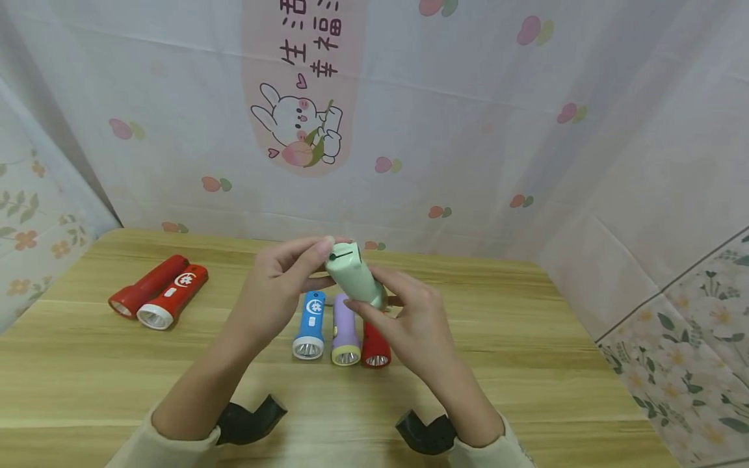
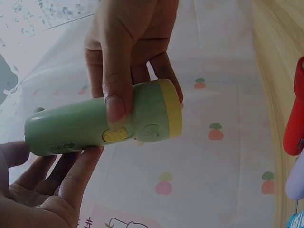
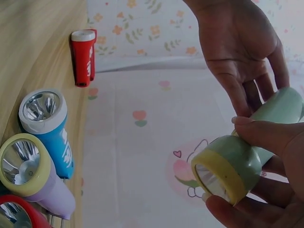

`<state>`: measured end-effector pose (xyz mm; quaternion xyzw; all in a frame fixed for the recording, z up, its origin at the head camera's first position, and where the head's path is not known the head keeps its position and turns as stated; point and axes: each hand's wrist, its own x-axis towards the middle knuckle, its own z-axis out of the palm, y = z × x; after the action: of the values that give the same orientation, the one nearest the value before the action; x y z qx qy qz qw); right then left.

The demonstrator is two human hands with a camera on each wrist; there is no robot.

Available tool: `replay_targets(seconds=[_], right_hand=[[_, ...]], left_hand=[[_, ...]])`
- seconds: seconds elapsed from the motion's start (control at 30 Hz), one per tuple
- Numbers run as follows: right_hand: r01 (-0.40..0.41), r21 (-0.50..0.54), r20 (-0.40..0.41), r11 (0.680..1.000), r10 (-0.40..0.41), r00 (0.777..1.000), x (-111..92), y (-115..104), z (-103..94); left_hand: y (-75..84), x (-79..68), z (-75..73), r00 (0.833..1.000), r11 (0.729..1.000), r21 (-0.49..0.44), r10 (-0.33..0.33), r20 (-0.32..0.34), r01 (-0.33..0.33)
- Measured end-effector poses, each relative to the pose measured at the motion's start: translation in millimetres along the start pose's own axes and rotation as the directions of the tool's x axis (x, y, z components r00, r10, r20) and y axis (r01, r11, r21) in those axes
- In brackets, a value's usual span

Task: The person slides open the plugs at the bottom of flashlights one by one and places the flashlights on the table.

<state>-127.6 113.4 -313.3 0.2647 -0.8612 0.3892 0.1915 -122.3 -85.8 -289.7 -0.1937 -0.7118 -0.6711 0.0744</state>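
Note:
A pale green flashlight [image 1: 358, 278] with a yellow head ring is held up above the table, its tail end toward the head camera. My left hand [image 1: 277, 286] holds the tail end between thumb and fingers. Nearer the lamp head, my right hand [image 1: 417, 318] grips the body, its thumb [image 2: 115, 107] beside the yellow switch [image 2: 118, 135]. Below the hands lie a blue flashlight [image 1: 309, 325], a purple flashlight [image 1: 344, 328] with a yellow ring, and a red flashlight [image 1: 376, 344] partly hidden by the right hand.
Two more red flashlights [image 1: 149, 286] [image 1: 178, 296] lie side by side at the left of the wooden table [image 1: 503, 364]. A printed cloth [image 1: 468, 130] hangs behind the table's back edge. Black wrist mounts [image 1: 248, 422] stick out from the sleeves.

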Motion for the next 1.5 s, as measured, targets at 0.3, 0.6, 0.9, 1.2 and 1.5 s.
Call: replay_targets(seconds=[0.3, 0.6, 0.9, 1.2, 1.5], right_hand=[[0.051, -0.051, 0.011, 0.997, -0.051, 0.999, -2, -5, -3.0], [0.082, -0.137, 0.033, 0.987, -0.079, 0.996, -3, -9, -7.5], [0.129, -0.171, 0.056, 0.977, -0.121, 0.991, -4, -10, -13.1], [0.163, -0.181, 0.072, 0.97, -0.152, 0.986, -4, -11, -13.5], [0.184, -0.194, 0.081, 0.964, -0.172, 0.982, -4, -12, -12.6]], left_hand=[[4.4, 0.2, -5.1, 0.994, 0.989, -0.103, -0.098, 0.041, 0.102], [6.9, -0.1, -5.7, 0.992, 0.981, -0.152, -0.112, 0.057, 0.119], [5.7, -0.5, -7.1, 0.991, 0.979, -0.163, -0.107, 0.082, 0.119], [6.8, -0.3, -8.3, 0.988, 0.973, -0.184, -0.125, 0.089, 0.14], [5.6, 0.1, -9.7, 0.988, 0.975, -0.181, -0.115, 0.1, 0.132]])
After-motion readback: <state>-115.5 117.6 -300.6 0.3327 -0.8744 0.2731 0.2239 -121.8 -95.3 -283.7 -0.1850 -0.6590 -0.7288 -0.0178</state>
